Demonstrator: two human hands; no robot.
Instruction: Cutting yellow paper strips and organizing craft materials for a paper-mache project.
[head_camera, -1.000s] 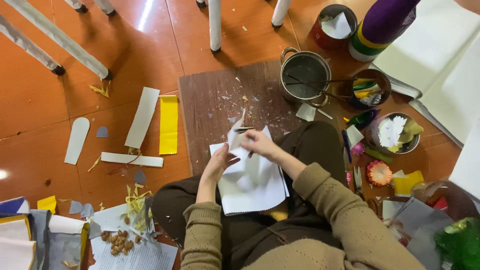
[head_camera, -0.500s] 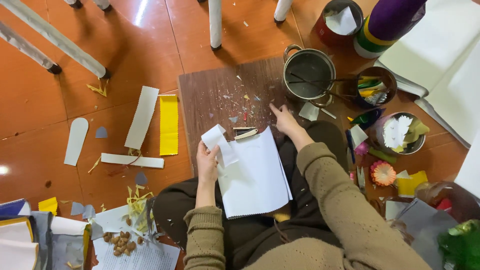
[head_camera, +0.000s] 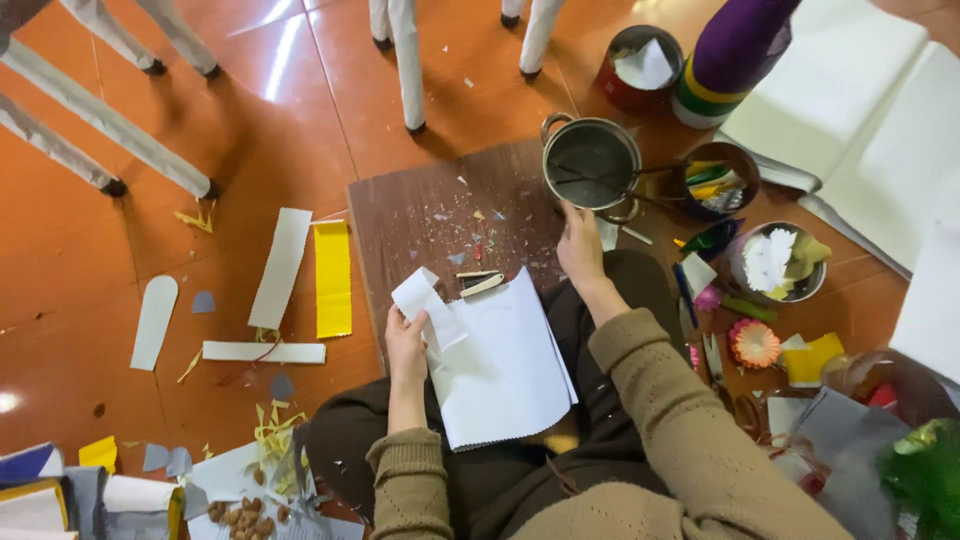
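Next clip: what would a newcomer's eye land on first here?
Probably the white paper sheet on the seated person's lap, with the left hand holding a small cut white paper piece at its corner. The right hand reaches toward the grey metal pot at the far edge of the scrap-littered brown wooden board. A bright yellow paper strip stands out on the orange floor to the left.

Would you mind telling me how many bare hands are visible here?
2. The left hand holds a small white paper piece over the white sheet on the lap; the right hand reaches beside the metal pot. None seem hidden.
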